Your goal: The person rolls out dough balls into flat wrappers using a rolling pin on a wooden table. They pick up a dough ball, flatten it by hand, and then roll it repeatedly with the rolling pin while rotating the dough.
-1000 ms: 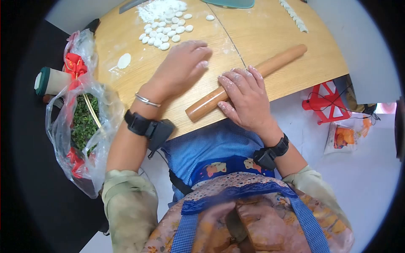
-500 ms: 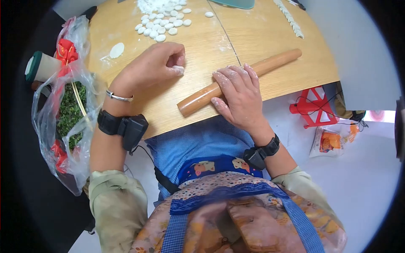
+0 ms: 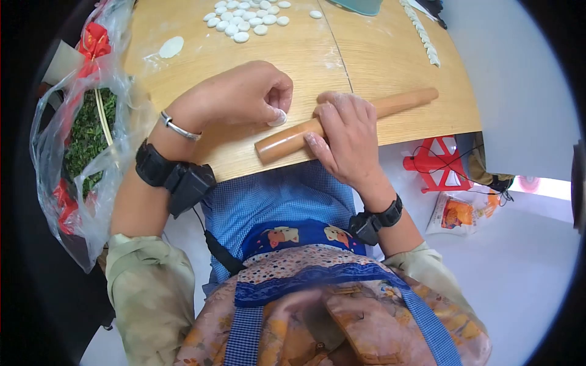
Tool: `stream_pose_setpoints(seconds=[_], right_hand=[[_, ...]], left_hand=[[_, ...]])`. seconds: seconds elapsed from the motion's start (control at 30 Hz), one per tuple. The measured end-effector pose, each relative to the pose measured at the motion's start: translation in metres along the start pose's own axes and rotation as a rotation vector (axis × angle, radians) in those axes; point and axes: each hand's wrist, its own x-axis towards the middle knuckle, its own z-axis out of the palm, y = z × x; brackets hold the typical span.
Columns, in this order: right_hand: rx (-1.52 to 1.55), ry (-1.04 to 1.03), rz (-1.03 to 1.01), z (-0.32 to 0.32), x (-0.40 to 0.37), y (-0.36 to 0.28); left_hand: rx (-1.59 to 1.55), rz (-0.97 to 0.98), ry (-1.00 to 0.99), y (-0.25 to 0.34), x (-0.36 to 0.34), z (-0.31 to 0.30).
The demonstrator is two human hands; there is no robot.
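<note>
Rolling pin (image 3: 288, 139) near edge of table (image 3: 308, 64), gripped by right hand (image 3: 348, 134). Left hand (image 3: 253, 91) now clenched and drawn closer, bringing both hands together beside pin; cannot tell whether pinching anything.

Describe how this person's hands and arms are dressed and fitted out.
Both the left hand and right hand are ungloved, below pale green sleeves pushed up the forearms. The left wrist wears a silver bangle and a black strap with a boxy black device; a thin dark cable shows beneath. The right wrist has a similar strap and device, no bangle.
</note>
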Motion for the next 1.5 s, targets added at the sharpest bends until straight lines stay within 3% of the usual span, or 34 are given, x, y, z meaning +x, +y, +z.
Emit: stream_pose_setpoints(seconds=[0.13,0.23,0.37,0.53,0.67,0.83,1.03,1.23,1.33,1.47,1.5], right_hand=[[0.039,-0.051,-0.007,0.008,0.019,0.001],[0.094,0.019,-0.088,0.012,0.030,0.002],[-0.029,0.017,-0.094,0.021,0.040,0.005],[-0.023,0.028,-0.007,0.038,0.063,0.017],[0.029,0.056,0.025,0.040,0.060,0.013],[-0.132,-0.024,0.030,0.016,0.012,-0.009],[-0.081,-0.107,0.074,-0.002,-0.015,-0.019],[-0.087,-0.061,0.069,0.006,-0.004,-0.015],[-0.110,-0.016,0.029,0.015,0.009,-0.008],[-0.122,0.073,0.002,0.031,0.034,0.004],[-0.119,0.073,0.003,0.035,0.041,0.007]], left_hand=[[0.105,0.085,0.060,-0.006,0.001,0.000],[0.014,-0.020,0.011,-0.003,0.001,-0.004],[-0.005,0.018,0.078,-0.007,0.000,-0.001],[0.271,0.261,0.205,-0.022,0.004,0.000],[0.201,0.212,0.190,-0.024,0.004,-0.003],[0.125,0.093,0.050,-0.010,-0.001,-0.001],[0.088,0.062,0.114,-0.008,0.002,0.007],[0.055,0.146,0.258,-0.013,0.002,0.013],[0.010,-0.031,0.144,-0.009,0.003,0.002],[-0.051,-0.049,0.121,-0.012,0.001,-0.002],[-0.004,0.027,0.156,-0.016,0.003,-0.001]])
